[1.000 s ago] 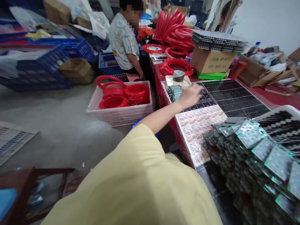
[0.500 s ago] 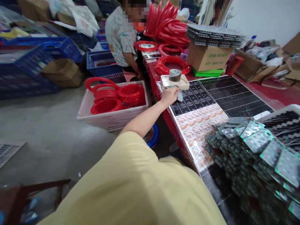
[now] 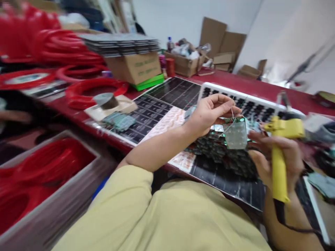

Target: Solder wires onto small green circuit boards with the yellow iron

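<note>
My left hand (image 3: pixel 211 113) is closed, its thumb and fingers pinching a thin pale wire (image 3: pixel 232 112). Just below the fingertips is a small green-edged circuit board (image 3: pixel 236 135), upright with its grey face towards me. My right hand (image 3: pixel 291 157) is wrapped round a yellow soldering gun (image 3: pixel 279 174), whose tip points up and away. Blurred fingertips of that hand are close to the board's right edge; whether they touch it I cannot tell. Beneath both hands lies a heap of similar circuit boards (image 3: pixel 222 153).
Behind the hands is a white tray (image 3: pixel 202 91) with rows of black parts. To the left on the red table (image 3: pixel 180 73) are a tape roll (image 3: pixel 106 101), a few boards (image 3: pixel 120 121) and red rings (image 3: pixel 78 96). A bin (image 3: pixel 70 191) of red rings stands beside the table.
The view has swung right. My left hand has moved from beside the tape roll to the board heap and pinches a wire. My right hand has come into view with the soldering gun.
</note>
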The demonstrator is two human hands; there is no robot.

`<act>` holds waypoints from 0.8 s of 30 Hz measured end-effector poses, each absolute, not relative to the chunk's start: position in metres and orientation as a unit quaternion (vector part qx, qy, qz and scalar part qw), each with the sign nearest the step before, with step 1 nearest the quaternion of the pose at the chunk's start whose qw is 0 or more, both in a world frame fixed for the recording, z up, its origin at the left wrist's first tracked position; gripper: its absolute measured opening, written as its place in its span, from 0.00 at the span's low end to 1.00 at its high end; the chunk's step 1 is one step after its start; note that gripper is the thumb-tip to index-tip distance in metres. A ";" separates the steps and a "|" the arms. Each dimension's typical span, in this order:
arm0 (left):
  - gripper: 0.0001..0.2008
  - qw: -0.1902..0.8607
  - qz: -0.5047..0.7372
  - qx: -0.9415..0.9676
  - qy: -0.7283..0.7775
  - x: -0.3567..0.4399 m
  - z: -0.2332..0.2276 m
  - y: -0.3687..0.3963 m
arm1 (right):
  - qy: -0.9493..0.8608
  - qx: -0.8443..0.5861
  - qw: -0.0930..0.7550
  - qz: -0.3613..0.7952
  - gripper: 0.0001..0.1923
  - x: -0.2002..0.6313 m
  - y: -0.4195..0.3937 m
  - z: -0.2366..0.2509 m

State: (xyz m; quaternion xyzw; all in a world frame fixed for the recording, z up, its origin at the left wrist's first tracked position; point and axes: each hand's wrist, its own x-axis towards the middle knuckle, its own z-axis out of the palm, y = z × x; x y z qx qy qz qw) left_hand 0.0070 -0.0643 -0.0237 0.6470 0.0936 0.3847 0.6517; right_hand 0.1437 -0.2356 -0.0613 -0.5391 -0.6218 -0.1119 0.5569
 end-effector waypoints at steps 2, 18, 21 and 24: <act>0.11 0.615 0.422 0.665 0.047 0.031 -0.032 -0.078 | -0.570 -0.555 0.567 -0.211 0.15 0.141 -0.235 -0.063; 0.13 -0.079 0.292 0.893 -0.332 0.049 -0.015 -0.061 | -0.504 -0.636 0.544 -0.214 0.11 0.168 -0.263 -0.065; 0.11 -0.052 0.288 0.898 -0.328 0.048 -0.017 -0.064 | -0.511 -0.634 0.543 -0.207 0.10 0.166 -0.263 -0.065; 0.11 0.084 0.346 0.904 -0.236 0.051 -0.017 -0.072 | -0.532 -0.623 0.529 -0.222 0.10 0.162 -0.262 -0.065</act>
